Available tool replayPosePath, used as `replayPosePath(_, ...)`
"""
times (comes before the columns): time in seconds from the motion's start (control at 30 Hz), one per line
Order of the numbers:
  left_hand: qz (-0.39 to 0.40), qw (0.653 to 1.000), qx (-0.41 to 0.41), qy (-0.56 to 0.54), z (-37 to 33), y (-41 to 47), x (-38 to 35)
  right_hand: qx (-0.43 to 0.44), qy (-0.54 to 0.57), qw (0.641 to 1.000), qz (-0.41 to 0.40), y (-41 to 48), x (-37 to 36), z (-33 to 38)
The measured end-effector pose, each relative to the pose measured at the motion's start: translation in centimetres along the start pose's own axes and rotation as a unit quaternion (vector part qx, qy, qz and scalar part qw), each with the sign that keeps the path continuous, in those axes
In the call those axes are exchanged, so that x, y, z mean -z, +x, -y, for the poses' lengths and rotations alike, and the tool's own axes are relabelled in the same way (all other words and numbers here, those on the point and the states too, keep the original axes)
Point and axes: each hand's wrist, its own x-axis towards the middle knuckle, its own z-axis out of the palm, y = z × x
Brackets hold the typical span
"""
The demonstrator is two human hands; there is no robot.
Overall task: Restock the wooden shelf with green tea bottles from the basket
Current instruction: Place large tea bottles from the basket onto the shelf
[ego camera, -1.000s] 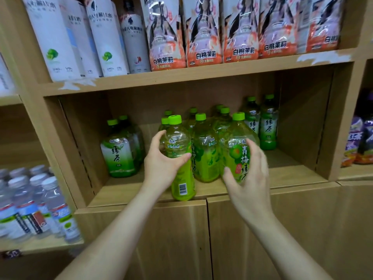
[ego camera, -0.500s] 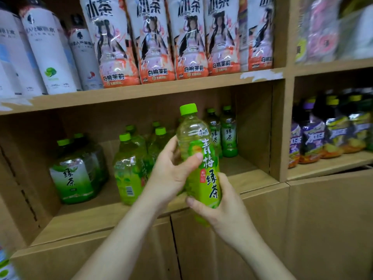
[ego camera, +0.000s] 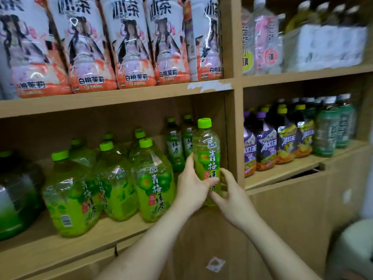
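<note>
Head view: my left hand [ego camera: 191, 188] and right hand [ego camera: 232, 197] both grip one green tea bottle [ego camera: 206, 150], upright at the right end of the wooden shelf [ego camera: 80, 245], just beside the divider [ego camera: 235, 138]. Can't tell if its base touches the board. More green-capped bottles [ego camera: 155, 182] stand left of it, with peach tea bottles [ego camera: 131, 47] on the board above.

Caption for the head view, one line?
Left hand and right hand hold a green tea bottle upright at the right end of the wooden shelf, beside matching bottles.
</note>
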Motion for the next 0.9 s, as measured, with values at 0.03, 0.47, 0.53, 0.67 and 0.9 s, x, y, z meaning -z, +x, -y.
replayPosePath(0.03, -0.003, 1.0, 0.001, 0.002, 0.6, 0.6, -0.4, -0.004, -0.005, 1.0, -0.006, 0.4, 0.0, -0.4)
replayPosePath(0.47, -0.051, 0.727, -0.405, 0.551, 1.1, -3.0, 4.7, -0.014, -0.068, 0.994, -0.083, 3.2, -2.5, -1.5)
replayPosePath(0.53, -0.099, 0.683, -0.427, 0.584, 1.4, -3.4, 6.0, -0.021, -0.063, 0.995, -0.079, 3.7, -2.8, -1.6)
replayPosePath(0.67, -0.117, 0.705, -0.267, 0.646, 1.6, -2.5, 8.8, -0.042, -0.045, 0.996, -0.071, 4.5, -3.4, -1.7)
replayPosePath(0.9, -0.065, 0.739, -0.224, 0.632, 2.3, -0.7, 9.6, -0.043, -0.025, 0.995, -0.082, 5.3, -4.0, -1.9)
